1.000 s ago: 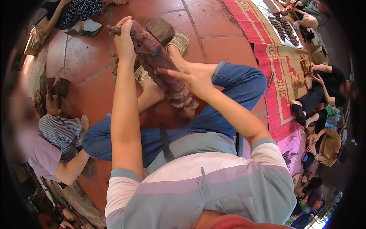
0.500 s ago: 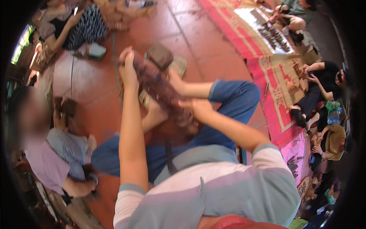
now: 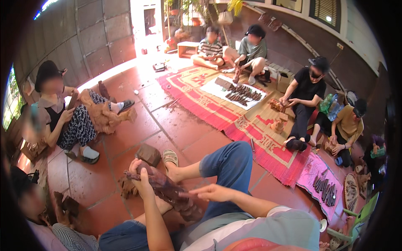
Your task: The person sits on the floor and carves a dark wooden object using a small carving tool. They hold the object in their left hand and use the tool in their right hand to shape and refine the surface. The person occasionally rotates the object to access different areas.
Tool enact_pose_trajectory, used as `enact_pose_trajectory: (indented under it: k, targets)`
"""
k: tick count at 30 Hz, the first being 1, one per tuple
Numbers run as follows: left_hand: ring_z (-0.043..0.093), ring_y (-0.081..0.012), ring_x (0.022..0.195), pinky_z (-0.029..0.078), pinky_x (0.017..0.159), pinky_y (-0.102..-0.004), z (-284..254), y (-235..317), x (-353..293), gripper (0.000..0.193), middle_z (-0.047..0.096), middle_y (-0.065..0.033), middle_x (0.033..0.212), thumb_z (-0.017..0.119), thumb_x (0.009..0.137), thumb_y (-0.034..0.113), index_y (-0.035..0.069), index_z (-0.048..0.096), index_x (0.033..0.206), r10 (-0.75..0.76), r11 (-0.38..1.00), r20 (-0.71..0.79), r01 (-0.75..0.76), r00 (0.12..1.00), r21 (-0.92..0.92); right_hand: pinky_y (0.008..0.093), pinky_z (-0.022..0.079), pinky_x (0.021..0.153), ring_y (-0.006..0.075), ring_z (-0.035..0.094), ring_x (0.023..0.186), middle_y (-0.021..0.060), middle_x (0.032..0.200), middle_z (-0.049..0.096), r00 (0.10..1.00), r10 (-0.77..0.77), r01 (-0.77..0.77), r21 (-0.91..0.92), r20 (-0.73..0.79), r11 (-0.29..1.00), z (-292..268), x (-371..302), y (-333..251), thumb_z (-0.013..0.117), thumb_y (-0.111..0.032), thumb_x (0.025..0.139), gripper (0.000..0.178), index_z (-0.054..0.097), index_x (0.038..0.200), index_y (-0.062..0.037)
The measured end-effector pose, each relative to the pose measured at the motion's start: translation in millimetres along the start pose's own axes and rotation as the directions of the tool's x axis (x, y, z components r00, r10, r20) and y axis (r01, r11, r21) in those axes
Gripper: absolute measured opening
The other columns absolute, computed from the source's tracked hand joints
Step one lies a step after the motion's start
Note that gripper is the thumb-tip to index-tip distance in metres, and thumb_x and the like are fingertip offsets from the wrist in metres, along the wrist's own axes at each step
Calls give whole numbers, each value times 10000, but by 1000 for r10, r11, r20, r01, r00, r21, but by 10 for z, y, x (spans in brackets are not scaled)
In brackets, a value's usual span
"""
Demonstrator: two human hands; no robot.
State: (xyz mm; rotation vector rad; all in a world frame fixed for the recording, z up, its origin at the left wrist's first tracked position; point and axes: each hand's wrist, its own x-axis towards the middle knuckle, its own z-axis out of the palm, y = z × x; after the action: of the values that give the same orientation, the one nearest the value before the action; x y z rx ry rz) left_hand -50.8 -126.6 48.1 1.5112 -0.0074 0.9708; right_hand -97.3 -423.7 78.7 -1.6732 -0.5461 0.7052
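A long dark reddish-brown wood carving (image 3: 169,190) lies slantwise across my lap, its surface cut into uneven relief. My left hand (image 3: 142,178) is wrapped round its far end. My right hand (image 3: 213,193) is at the carving's right side, fingers drawn together and pointing at the middle of it. A thin tip shows at those fingers, too small to name. Just past the carving's far end sits a brown wooden block (image 3: 148,154) on the tiles, beside my sandalled foot (image 3: 171,158).
Red floor tiles (image 3: 130,140) spread ahead. A red-and-tan woven mat (image 3: 201,111) crosses to the right, bearing a white sheet (image 3: 209,88) with rows of tools. More tools lie on a pink cloth (image 3: 307,178). Several people sit around working, one at left beside a large wood carving (image 3: 102,113).
My view has swung upward, bringing the far wall, the doorway and more people into sight. The carving now sits lower in the picture. Both hands remain at it.
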Motion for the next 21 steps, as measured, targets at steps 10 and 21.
enact_pose_trajectory:
  k: [10,21]
  targets:
    - [547,-268,1086,402,983,-379,218,373,-715,338,595,-130,1109,545,884,196,-12,558,1150,99,966,74,-114,992,233,254,347,434,100,381,465,-34,575,410,457,-85,834,393,-886,386,-2021,-842,-787,460,-322,986,310,484,749,-122]
    - [497,-285,1122,412,958,-399,675,964,-634,334,482,-123,1238,682,706,147,38,625,1016,137,979,290,-174,947,107,318,422,977,176,563,1159,119,1278,597,981,-79,158,-483,179,861,-466,-353,-909,560,-78,890,452,511,1339,-52]
